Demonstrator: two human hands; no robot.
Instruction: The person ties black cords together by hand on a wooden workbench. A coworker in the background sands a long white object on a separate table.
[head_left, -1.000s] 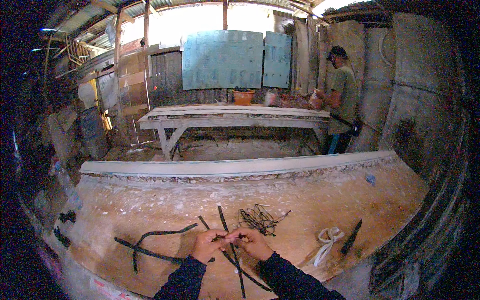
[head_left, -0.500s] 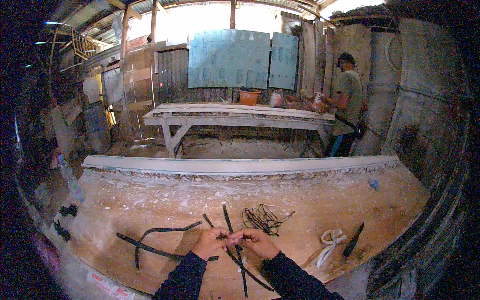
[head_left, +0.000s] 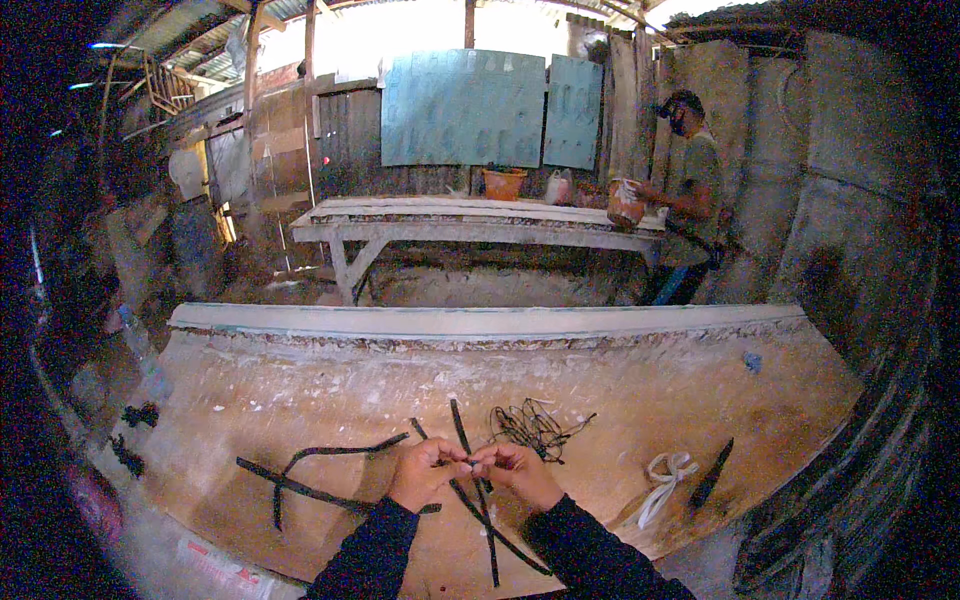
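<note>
Close together over the middle of the wooden tabletop (head_left: 330, 400), the fingertips of my left hand (head_left: 425, 474) and my right hand (head_left: 516, 476) pinch and meet. Whatever they hold is too small to make out. Beneath and around them, two black strips (head_left: 492, 545) cross on the table, partly hidden by my fingers. To the left, another pair of black strips (head_left: 305, 490) lies crossed, one straight and one bent. A loose tangle of thin black cord (head_left: 530, 428) rests just beyond my right hand.
At right lie a knotted white strip (head_left: 662, 488) and a dark knife-like blade (head_left: 712, 474). A pale raised ledge (head_left: 480, 322) runs along the far edge. Beyond, a co-worker (head_left: 692, 185) holds a bucket (head_left: 627, 203) at a second table (head_left: 450, 225). A plastic bottle (head_left: 140, 345) is at left.
My hands stay pinched together with barely any shift. The co-worker has turned more to the left, and the bucket in their hands has moved left over the far table.
</note>
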